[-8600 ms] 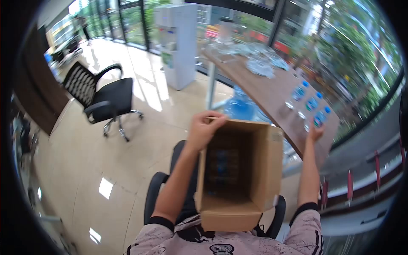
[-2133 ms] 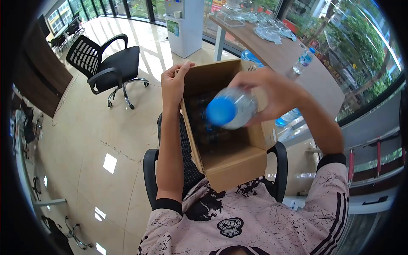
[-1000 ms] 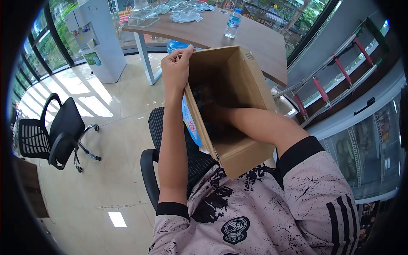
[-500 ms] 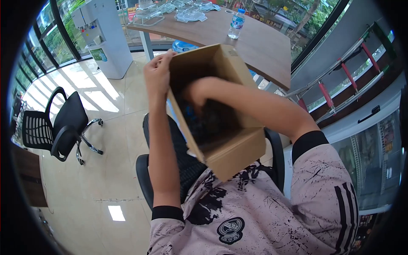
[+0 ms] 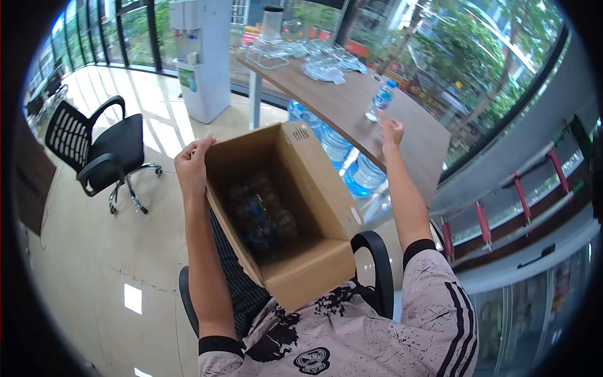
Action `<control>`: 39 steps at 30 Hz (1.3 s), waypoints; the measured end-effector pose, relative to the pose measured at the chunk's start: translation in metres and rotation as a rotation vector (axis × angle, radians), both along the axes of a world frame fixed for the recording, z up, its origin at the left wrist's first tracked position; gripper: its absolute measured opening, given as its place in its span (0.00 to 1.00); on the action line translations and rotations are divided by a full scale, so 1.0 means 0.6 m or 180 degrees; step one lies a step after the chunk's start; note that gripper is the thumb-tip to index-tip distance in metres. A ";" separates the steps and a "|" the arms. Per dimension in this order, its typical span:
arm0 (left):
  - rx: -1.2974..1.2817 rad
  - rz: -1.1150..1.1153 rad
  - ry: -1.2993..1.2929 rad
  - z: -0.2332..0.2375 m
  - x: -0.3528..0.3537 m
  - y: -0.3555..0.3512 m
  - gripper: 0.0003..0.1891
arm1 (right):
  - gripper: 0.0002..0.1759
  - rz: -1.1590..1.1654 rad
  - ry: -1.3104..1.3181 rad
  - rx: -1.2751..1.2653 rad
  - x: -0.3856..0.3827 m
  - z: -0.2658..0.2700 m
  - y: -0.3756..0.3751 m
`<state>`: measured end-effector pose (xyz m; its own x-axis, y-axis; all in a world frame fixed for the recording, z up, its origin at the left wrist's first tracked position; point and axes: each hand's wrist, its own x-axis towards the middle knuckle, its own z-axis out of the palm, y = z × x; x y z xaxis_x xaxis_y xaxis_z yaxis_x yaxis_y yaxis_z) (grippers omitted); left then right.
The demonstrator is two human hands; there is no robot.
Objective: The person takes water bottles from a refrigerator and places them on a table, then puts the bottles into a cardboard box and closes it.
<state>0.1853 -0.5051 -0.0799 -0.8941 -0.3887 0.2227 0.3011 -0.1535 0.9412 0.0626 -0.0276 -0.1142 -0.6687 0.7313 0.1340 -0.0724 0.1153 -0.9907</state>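
An open cardboard box rests tilted over my lap, its mouth facing me. My left hand grips the box's upper left edge, fingers closed over the rim. Deep in the box lie several small clear plastic bottles, dim in the shadow, with bits of blue among them. My right hand is stretched out over the table edge, fingers partly extended and holding nothing. Just beyond its fingertips, a water bottle with a blue cap and label stands upright on the table.
On the wooden table sit several clear containers and a blender-like jar. Large water jugs stand beneath it. A black office chair and a water dispenser are at left; a ladder lies at right.
My right hand has come out of the box and reached forward to the bottle on the table. The box, still in my left hand, sits lower and farther left in view.
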 end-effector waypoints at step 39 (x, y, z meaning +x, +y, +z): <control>-0.0011 -0.0399 0.0158 -0.011 -0.026 0.030 0.11 | 0.44 -0.0946 -0.0190 0.1803 -0.100 -0.005 -0.007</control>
<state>0.1694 -0.4870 -0.0868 -0.9234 -0.2736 0.2692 0.3261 -0.1896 0.9261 0.0028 -0.0317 -0.1171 -0.4666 0.7134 0.5228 0.0967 0.6287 -0.7716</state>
